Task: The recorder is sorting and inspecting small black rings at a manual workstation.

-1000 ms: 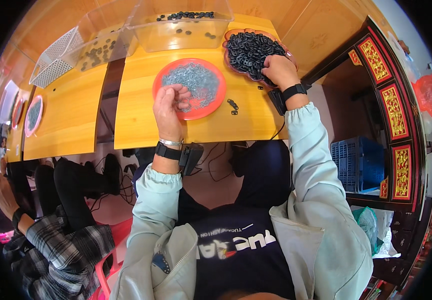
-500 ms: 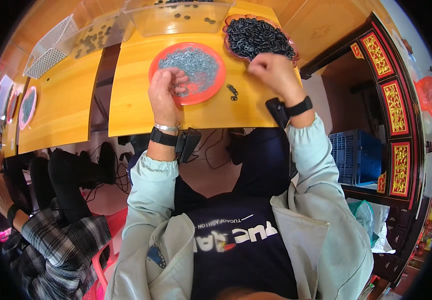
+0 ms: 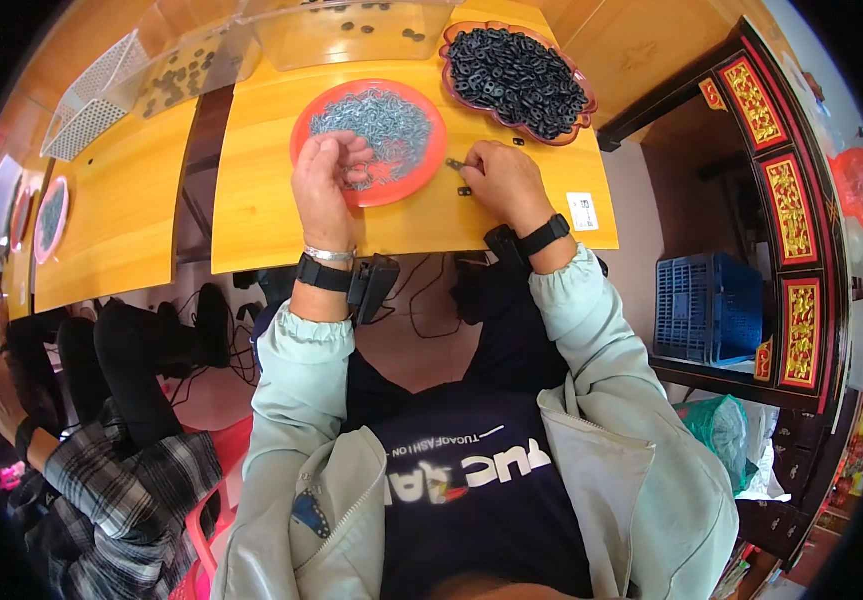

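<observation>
On the table, a red plate holds a heap of small silvery metal pieces that look like screws or pins. My left hand rests at the plate's near left rim, fingers curled in toward the thumb; what they hold, if anything, is hidden. To the right of the plate, my right hand is low over the table, its fingertips closed at the end of a small black link-like piece. A second black piece lies just below those fingertips, and another lies beyond the knuckles.
A scalloped dark red tray heaped with black two-holed pieces stands at the far right. Clear plastic bins and a white basket line the back. A white label sits near the right edge. Another person's arm is at left.
My right hand has moved down and left from the black heap to the loose pieces beside the plate. One black piece now lies by the tray. My left hand has hardly moved.
</observation>
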The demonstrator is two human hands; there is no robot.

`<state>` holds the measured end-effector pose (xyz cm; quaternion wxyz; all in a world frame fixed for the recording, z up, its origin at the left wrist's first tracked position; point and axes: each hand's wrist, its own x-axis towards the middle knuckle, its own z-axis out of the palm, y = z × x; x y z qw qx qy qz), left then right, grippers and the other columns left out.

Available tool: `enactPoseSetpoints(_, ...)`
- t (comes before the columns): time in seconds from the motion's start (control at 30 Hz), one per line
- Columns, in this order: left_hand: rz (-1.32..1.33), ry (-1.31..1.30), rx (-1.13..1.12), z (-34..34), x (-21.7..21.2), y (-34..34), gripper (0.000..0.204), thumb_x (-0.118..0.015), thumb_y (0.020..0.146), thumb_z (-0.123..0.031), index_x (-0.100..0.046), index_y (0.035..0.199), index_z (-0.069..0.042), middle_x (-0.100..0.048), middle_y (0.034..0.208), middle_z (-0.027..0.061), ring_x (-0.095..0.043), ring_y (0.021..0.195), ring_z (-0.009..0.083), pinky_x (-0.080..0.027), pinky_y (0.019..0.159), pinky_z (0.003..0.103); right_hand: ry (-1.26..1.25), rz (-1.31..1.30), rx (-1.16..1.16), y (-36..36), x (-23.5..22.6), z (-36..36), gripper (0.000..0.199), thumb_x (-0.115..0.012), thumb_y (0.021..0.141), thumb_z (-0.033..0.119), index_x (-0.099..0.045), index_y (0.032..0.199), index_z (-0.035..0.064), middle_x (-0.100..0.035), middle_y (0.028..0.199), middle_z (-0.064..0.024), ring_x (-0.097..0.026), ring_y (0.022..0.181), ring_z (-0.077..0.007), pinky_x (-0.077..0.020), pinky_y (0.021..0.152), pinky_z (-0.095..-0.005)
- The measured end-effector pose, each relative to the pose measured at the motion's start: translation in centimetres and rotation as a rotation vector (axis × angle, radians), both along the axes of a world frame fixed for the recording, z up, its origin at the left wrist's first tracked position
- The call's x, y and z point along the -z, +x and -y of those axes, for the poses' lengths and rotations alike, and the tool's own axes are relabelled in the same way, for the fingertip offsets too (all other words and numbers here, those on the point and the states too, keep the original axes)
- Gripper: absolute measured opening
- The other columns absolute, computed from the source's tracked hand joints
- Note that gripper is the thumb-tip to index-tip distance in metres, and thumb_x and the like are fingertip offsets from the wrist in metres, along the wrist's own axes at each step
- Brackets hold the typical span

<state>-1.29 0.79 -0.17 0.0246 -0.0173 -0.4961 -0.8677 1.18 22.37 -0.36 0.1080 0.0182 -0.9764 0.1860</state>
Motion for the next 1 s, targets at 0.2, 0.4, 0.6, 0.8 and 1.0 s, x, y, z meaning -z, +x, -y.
enactPoseSetpoints(0.2, -0.014, -0.068, 0.025, 0.1, 0.3, -0.1, 0.029, -0.041, 0.092, -0.027, -0.054, 0.098, -0.002, -0.061, 0.091, 0.0105, -0.06, 0.081, 0.0187, -0.045, 0.067, 0.027, -0.113, 0.039, 0.016, 0.1, 0.2, -0.3, 0.014, -0.061, 0.073, 0.016, -0.058, 0.074, 0.0027, -0.06, 0.069, -0.0133, -0.058, 0.068, -0.032, -0.0449, 0.062, -0.0394)
enactPoseSetpoints(0.4, -0.014, -0.044, 0.024, -0.2, 0.4, -0.1, 0.026, -0.042, 0.091, -0.023, -0.055, 0.095, -0.001, -0.061, 0.088, 0.0093, -0.06, 0.078, 0.0169, -0.045, 0.064, 0.025, -0.29, -0.07, -0.031, 0.2, 1.0, -1.5, 0.012, -0.061, 0.076, 0.007, -0.061, 0.087, 0.001, -0.061, 0.069, -0.0093, -0.059, 0.063, -0.0199, -0.0452, 0.057, -0.03)
enactPoseSetpoints(0.6, -0.028, -0.091, 0.018, -0.8, -0.4, 0.3, 0.023, -0.043, 0.09, -0.018, -0.057, 0.092, -0.001, -0.061, 0.081, 0.0067, -0.058, 0.071, 0.0135, -0.043, 0.06, 0.022, -0.955, 0.063, -0.133, -0.3, -1.6, -0.5, 0.018, -0.058, 0.083, 0.005, -0.061, 0.099, -0.0031, -0.061, 0.08, -0.0018, -0.055, 0.067, -0.0059, -0.045, 0.06, -0.0193)
enactPoseSetpoints(0.8, -0.107, -0.178, 0.075, -1.0, 0.1, 0.7, 0.015, -0.047, 0.088, -0.013, -0.057, 0.091, -0.002, -0.057, 0.073, 0.0012, -0.046, 0.06, 0.0061, -0.038, 0.056, 0.02, -1.225, 0.186, -0.343, -2.7, -4.1, 4.6, 0.02, -0.06, 0.083, 0.006, -0.062, 0.101, -0.0021, -0.062, 0.078, -0.0021, -0.056, 0.066, -0.007, -0.0461, 0.061, -0.019)
enactPoseSetpoints(1.0, -0.084, -0.126, 0.115, -0.8, -0.2, 1.2, 0.01, -0.046, 0.088, -0.009, -0.053, 0.087, -0.002, -0.06, 0.077, 0.0035, -0.049, 0.064, 0.0063, -0.04, 0.057, 0.019, -1.462, 0.273, -0.38, -3.0, -3.3, 7.3, 0.017, -0.059, 0.082, 0.005, -0.064, 0.097, -0.0019, -0.063, 0.078, -0.0027, -0.059, 0.065, -0.0076, -0.0474, 0.06, -0.019)
